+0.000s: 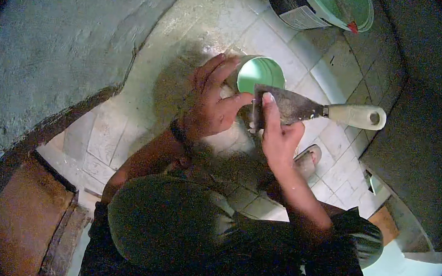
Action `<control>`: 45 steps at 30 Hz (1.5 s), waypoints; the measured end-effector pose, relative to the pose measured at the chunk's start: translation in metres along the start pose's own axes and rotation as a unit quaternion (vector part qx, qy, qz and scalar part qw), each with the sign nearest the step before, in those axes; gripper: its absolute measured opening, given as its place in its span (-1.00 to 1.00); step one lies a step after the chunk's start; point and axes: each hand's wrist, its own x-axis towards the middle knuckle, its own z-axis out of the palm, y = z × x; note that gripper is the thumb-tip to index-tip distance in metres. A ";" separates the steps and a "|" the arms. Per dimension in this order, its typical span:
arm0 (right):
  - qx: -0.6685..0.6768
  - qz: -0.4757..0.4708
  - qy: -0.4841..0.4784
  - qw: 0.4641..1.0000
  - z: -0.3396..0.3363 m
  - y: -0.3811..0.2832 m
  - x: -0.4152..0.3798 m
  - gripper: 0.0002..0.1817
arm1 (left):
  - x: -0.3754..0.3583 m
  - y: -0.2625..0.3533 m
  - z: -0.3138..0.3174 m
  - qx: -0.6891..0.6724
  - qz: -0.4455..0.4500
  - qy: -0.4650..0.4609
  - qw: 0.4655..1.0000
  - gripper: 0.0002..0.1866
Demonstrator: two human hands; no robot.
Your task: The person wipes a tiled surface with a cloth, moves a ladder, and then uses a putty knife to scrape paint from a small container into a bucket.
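My left hand (pixel 214 102) is wrapped around the side of a small round can (pixel 264 73), tipped so that its pale green inside faces up toward me. My right hand (pixel 282 137) grips a putty knife (pixel 292 108) by its blade, with one finger lying flat along the metal. The knife's pale handle (pixel 357 115) points away to the right. Its blade edge sits right by the can's rim, close to my left thumb. Whitish residue sticks to the blade's lower corner and edge. Fingers behind the blade are hidden.
A larger bucket (pixel 305 18) with a label and a pale green inside stands at the top right on the tiled floor (pixel 229 16). Rough grey walls (pixel 74 39) rise on both sides. Brown boarding (pixel 27 214) is at the lower left. My foot (pixel 307 159) shows below my right wrist.
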 end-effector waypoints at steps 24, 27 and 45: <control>-0.045 -0.194 -0.006 0.980 -0.009 0.001 -0.015 -0.86 | -0.002 0.015 0.013 -0.063 -0.087 0.074 0.991 -0.81; 0.015 -0.157 0.001 0.987 -0.001 0.005 -0.008 -0.85 | -0.009 0.017 0.017 -0.076 -0.096 0.082 0.989 -0.84; 0.101 -0.010 0.063 0.993 0.020 0.017 -0.001 -0.76 | -0.014 0.019 0.033 -0.209 -0.133 0.148 0.958 -0.84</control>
